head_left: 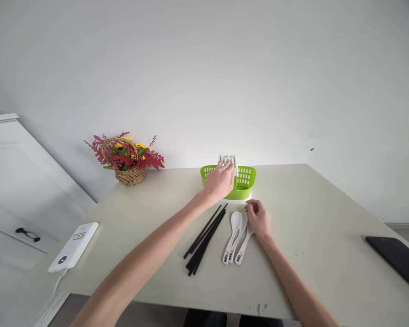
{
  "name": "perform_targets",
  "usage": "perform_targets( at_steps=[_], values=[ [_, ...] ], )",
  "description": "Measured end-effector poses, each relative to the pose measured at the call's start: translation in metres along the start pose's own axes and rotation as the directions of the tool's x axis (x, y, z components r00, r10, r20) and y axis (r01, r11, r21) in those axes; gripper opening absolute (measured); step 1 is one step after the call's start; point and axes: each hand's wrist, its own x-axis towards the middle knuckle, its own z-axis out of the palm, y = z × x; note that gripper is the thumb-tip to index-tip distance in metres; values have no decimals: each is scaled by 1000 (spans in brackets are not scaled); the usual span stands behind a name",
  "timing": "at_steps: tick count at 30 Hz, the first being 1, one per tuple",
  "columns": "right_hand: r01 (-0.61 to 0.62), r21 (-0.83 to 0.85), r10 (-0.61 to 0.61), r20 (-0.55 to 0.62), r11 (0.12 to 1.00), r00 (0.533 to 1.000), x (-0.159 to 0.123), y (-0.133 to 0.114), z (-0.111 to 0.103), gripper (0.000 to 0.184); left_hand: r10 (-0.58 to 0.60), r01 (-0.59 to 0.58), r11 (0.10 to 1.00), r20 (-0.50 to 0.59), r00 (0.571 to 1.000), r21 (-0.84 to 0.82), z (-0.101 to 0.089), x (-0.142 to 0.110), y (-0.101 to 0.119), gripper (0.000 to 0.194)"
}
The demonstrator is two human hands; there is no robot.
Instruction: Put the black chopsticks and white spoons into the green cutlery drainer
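Observation:
Reaching forward, my left hand [221, 180] has its fingers on a small white slotted holder [227, 158] at the back of a green plastic basket [244, 193]. The hand covers the basket's left part. The basket has perforated walls and a white base [244, 200]. My right hand [260, 219] rests on the table in front of the basket, fingers curled; what is inside them is hidden. It covers the bowl of one white spoon [245, 245]. Two more white spoons [236, 221] lie left of it. Several black chopsticks [206, 240] lie further left, in a loose bundle.
A wicker basket [131, 176] of artificial flowers stands at the back left of the table [150, 218]. A white power bank [74, 246] with a cable lies at the left edge, and a black phone [395, 259] at the right. A wall rises behind.

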Motion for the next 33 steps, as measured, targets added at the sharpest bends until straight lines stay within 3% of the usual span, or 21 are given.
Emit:
perform_targets(
  at_steps=[8,11,13,15,17,19,23,27,33],
  values=[
    [11,6,-10,-47,1000,999,-1,-5,-2,25,115,-111,990,35,993,-90,-5,2,15,49],
    [24,12,-22,-126,1000,992,-2,-8,-5,26,71,-86,987,-108,992,-135,-10,-11,6,45],
    [26,19,-22,-168,999,986,-1,-9,-6,26,-45,-3,984,-268,962,-178,-10,-29,-7,40],
    [22,31,-16,-185,999,983,-1,-9,-6,26,-199,108,959,-351,915,-263,-5,-55,-22,34],
    [13,44,-4,-189,999,982,1,-7,-5,25,-341,241,906,-263,903,-348,4,-89,-37,27],
    [-5,57,15,-192,998,981,2,-4,-5,25,-436,372,848,-97,895,-377,13,-126,-46,22],
    [-52,83,67,-194,995,979,3,0,-7,26,-485,502,787,144,863,-358,16,-187,-37,30],
    [-84,101,102,-192,991,976,1,1,-10,27,-455,489,824,181,872,-286,4,-218,-13,35],
    [-87,133,111,-189,987,976,-9,3,-16,28,-348,363,906,102,932,-217,-1,-239,6,37]
  ],
)
